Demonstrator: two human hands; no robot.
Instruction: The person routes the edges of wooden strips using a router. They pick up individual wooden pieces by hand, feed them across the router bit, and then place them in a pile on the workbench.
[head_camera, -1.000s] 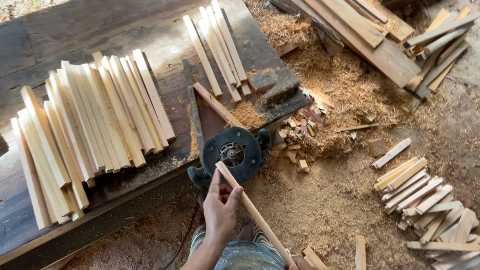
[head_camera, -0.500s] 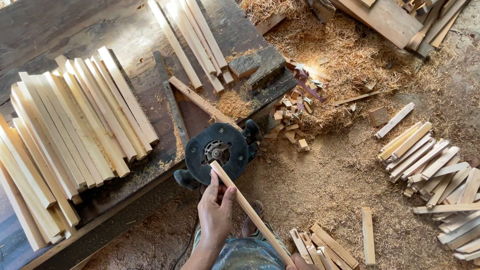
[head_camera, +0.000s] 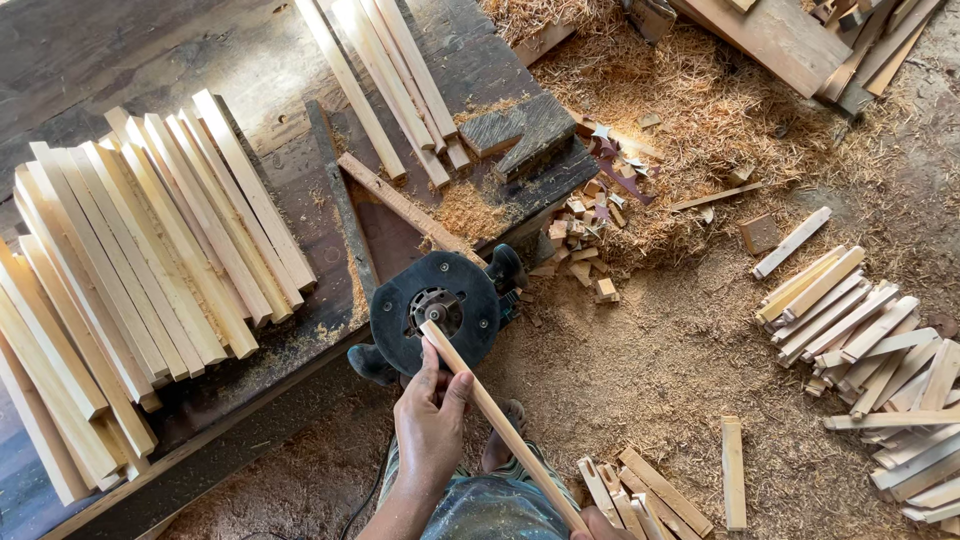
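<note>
A stack of pale wooden slats (head_camera: 140, 290) lies across the left part of the dark surface (head_camera: 120, 60). At its near edge sits a black round router (head_camera: 435, 312), base upward. The left hand (head_camera: 430, 425) is closed around a thin wooden stick (head_camera: 500, 425), whose far tip rests at the router's centre. The right hand (head_camera: 600, 525) shows only at the bottom edge, on the stick's near end; its grip cannot be told. Cut slats (head_camera: 870, 340) lie heaped on the sawdust floor (head_camera: 650, 370).

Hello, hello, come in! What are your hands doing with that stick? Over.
Left hand grips wooden stick, tip on the round black router base. Right hand holds its lower end, barely in view. Nothing between stick and router.
</note>
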